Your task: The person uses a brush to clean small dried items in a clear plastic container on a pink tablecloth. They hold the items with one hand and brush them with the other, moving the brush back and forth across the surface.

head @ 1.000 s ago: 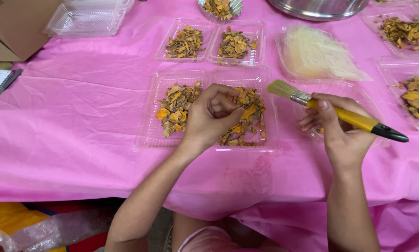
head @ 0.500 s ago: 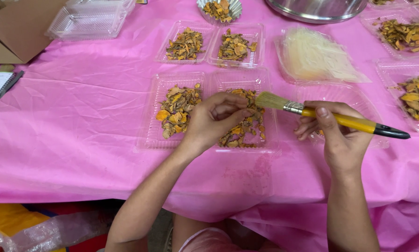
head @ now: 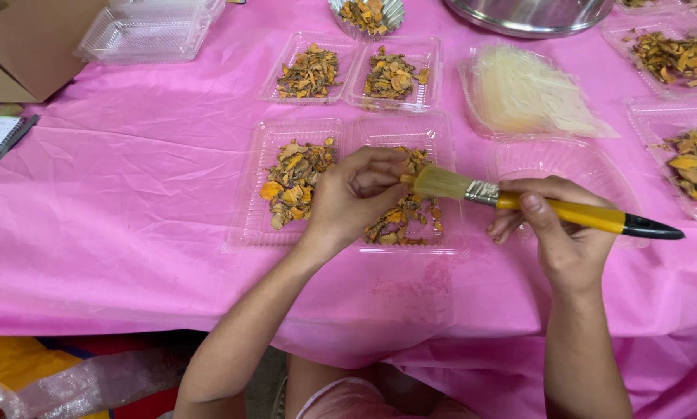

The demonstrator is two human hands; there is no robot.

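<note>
Left hand pinches what seems a dried orange slice over a clear tray, steadying it for the yellow-handled brush gripped by the right hand

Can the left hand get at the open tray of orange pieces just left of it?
Probably yes: the left hand hovers right beside that tray, lid open, nothing between them, though its fingers pinch a small piece.

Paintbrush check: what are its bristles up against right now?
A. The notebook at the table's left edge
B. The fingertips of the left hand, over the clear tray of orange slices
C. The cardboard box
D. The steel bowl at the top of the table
B: the right hand holds the yellow-handled paintbrush level, and its bristles meet the curled fingertips of the left hand above the clear tray of dried orange slices.
</note>
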